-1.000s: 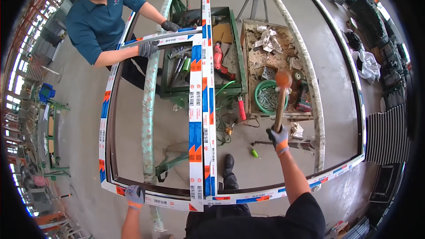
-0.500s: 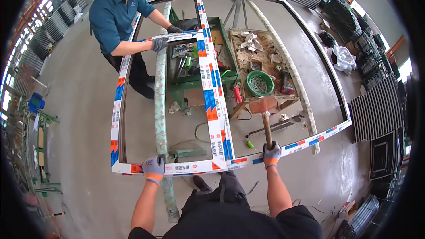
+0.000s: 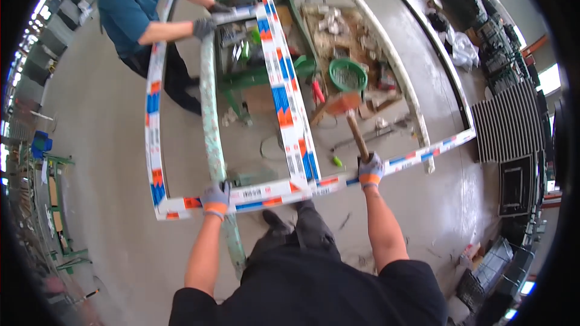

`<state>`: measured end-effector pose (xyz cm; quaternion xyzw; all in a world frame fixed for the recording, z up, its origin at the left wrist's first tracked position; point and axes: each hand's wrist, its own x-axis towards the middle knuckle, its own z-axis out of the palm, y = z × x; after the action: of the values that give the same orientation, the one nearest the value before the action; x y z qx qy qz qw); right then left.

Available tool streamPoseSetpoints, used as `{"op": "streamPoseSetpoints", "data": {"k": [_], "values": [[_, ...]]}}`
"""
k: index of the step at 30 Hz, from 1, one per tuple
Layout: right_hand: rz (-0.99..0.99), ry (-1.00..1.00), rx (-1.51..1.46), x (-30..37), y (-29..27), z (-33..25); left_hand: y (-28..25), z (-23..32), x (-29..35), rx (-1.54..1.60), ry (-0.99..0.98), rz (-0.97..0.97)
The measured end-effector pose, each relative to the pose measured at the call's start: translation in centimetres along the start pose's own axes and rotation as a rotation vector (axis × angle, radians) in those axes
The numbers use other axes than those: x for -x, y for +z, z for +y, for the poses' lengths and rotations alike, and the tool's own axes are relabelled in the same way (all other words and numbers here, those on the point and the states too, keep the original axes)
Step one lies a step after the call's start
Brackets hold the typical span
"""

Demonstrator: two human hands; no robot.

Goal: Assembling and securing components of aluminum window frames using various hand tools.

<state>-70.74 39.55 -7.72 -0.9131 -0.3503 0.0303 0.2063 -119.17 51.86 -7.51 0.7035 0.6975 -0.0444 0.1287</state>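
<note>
A large window frame (image 3: 266, 192), wrapped in white film with orange and blue print, lies across two long supports. My left hand (image 3: 215, 198), in a grey glove with an orange cuff, is closed over its near rail, left of the upright bar. My right hand (image 3: 370, 170), gloved alike, grips a mallet (image 3: 358, 136) by its wooden handle, right beside the same rail. The mallet's reddish head (image 3: 342, 104) is tilted up and to the left, over the frame's right opening. Both hands' fingertips are partly hidden.
Across the frame, a co-worker's gloved hands (image 3: 205, 28) rest on its crosspiece. Below the frame stand a green tool cart (image 3: 305, 66) and a low wooden bench (image 3: 317, 21) bearing a green basket (image 3: 348, 75) of small metal parts. Stacked panels (image 3: 510, 127) line the right side.
The view has shifted, so the frame and co-worker appear higher and further left. The mallet's head leans further left. Both my hands keep their grips.
</note>
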Motion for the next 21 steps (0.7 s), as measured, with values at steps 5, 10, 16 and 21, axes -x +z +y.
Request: {"op": "streamPoseSetpoints", "data": {"k": [5,10,16,21], "values": [[0.017,0.042,-0.001,-1.5,2.1,-1.2,2.0,-0.3,-2.4,-0.017,0.011,0.006],[0.003,0.047,0.090,-0.8,4.0,0.2,5.8,1.4,-2.6,-0.003,0.280,0.122],[-0.031,0.059,0.048,-0.9,4.2,1.7,5.0,3.6,-2.0,-0.117,0.198,0.065],[0.077,0.016,0.067,-1.1,4.5,3.7,5.3,4.9,-1.7,-0.091,0.153,0.048]]}}
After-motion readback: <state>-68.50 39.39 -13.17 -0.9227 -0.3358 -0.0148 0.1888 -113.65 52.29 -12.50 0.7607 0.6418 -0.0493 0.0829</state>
